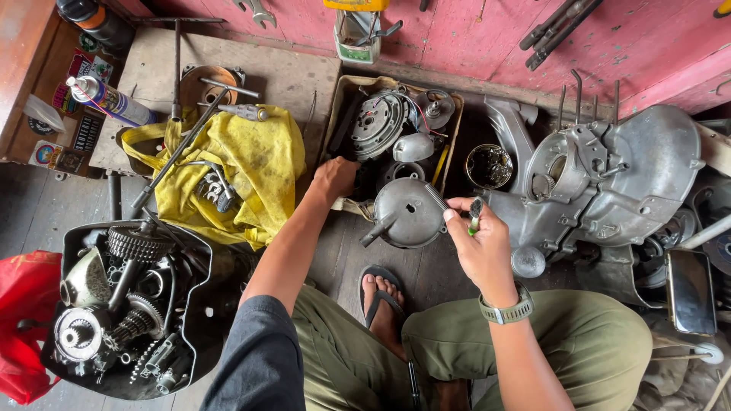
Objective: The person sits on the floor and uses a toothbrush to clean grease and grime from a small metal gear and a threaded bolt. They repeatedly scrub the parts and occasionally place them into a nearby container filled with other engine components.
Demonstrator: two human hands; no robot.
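Head view, from the person's lap outward: a bare foot in a black flip-flop (383,298) rests on the plank floor (46,209) between knees in olive trousers. Just beyond it the right hand (481,245), a grey-green watch at its wrist, pinches a small dark brush with a green handle (474,217) between thumb and fingertips, the other fingers curled loosely. The bristle end sits just beside the right rim of a round grey engine cover (407,213), which lies on the floor at the near edge of a shallow cardboard tray (340,103). The left hand (335,176) reaches into that tray's near left corner, fingers bent down out of sight; whether it grips anything I cannot tell. Farther in the tray lie a flywheel with wiring (378,123) and a small domed cap (413,147). Right of it stand a dark tin (489,166) and a large engine casing (609,179).

Judging by the layout, the light pinch could let the brush slip, and the cover, unsteadied on the boards, could rock or slide toward the toes. A sweeping elbow might tip the tin.
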